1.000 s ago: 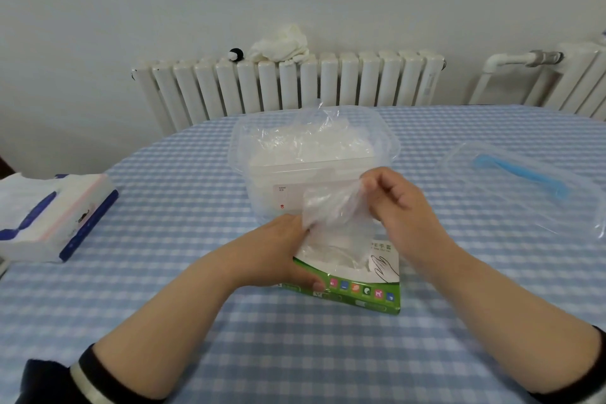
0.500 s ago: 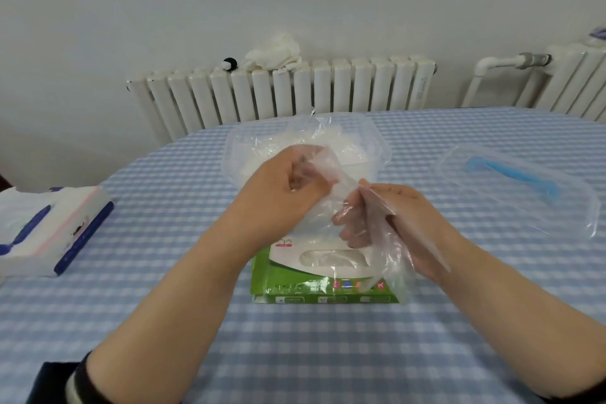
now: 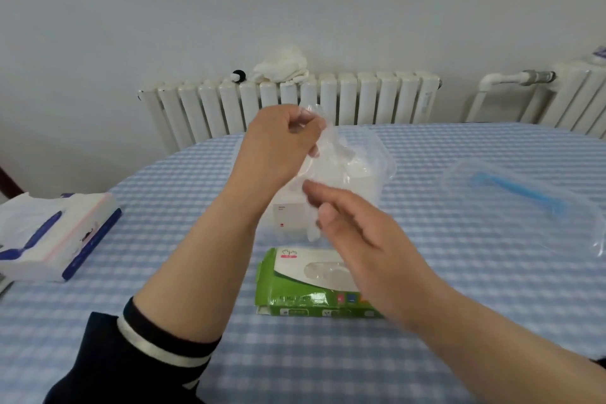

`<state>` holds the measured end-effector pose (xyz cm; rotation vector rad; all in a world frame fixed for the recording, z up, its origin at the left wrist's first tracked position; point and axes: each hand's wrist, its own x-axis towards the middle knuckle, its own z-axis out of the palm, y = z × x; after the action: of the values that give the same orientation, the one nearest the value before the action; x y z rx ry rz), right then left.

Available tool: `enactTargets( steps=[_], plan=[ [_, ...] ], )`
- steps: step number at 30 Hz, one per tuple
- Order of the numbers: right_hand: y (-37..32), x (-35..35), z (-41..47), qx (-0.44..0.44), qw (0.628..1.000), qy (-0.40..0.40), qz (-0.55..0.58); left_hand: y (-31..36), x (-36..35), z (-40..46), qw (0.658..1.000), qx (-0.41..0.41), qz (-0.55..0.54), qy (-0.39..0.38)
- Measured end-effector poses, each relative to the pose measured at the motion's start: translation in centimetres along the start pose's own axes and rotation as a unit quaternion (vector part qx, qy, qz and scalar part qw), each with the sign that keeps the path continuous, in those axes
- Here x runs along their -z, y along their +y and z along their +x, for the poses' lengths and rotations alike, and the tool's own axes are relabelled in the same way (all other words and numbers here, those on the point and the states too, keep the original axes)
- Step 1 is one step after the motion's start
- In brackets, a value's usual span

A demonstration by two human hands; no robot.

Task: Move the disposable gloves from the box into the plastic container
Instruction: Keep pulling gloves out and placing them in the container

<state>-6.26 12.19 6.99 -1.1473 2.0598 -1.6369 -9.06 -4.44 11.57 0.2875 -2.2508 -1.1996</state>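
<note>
Since half a second ago the left hand (image 3: 278, 147) has risen from in front of the plastic container (image 3: 377, 170) to above its near left corner, drawing the disposable glove (image 3: 323, 170) up with it, while the right hand (image 3: 357, 233) has let go and dropped back toward the box (image 3: 295, 285). Left grip: the fingertips are curled and pinch the top of the thin clear glove, which hangs down in a crumpled strip in front of the container, its lower end just beside the right hand's fingers (image 3: 314, 190). Right grip: loose, fingers relaxed and slightly spread, holding nothing; whether the fingertips touch the hanging glove cannot be told, since the hand is blurred. Other clear gloves already lie bunched inside the container, which stands on the blue checked counter (image 3: 459, 321) straight beyond the box. The green and white box lies flat near the person, its oval opening facing up with more gloves visible inside, partly covered by the right wrist. To the right, well apart from the container, lies its clear lid (image 3: 524, 203) with a blue handle. At the left edge of the counter sits a tissue pack (image 3: 59, 236) in white and dark blue. Behind the counter a white radiator (image 3: 360, 102) carries a crumpled white cloth (image 3: 282, 69).
</note>
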Motion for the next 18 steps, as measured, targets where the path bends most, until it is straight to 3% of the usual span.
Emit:
enactTargets(
  steps=[3, 6, 11, 18],
  plan=[
    [0.7, 0.2, 3.7, -0.014, 0.995, 0.08, -0.06, -0.6, 0.3, 1.1, 1.0, 0.002, 0.003, 0.018],
    [1.4, 0.7, 7.8, -0.017, 0.979, 0.088, -0.184, -2.3, 0.6, 2.8, 0.997, 0.008, 0.057, 0.042],
    [1.3, 1.9, 12.8, -0.132, 0.917, -0.061, -0.372, -5.6, 0.4, 5.2, 0.963, 0.028, 0.267, 0.025],
    [1.6, 3.1, 15.4, -0.204, 0.859, -0.163, -0.439, -7.8, 0.6, 5.1, 0.872, -0.039, 0.485, -0.044]
  ],
)
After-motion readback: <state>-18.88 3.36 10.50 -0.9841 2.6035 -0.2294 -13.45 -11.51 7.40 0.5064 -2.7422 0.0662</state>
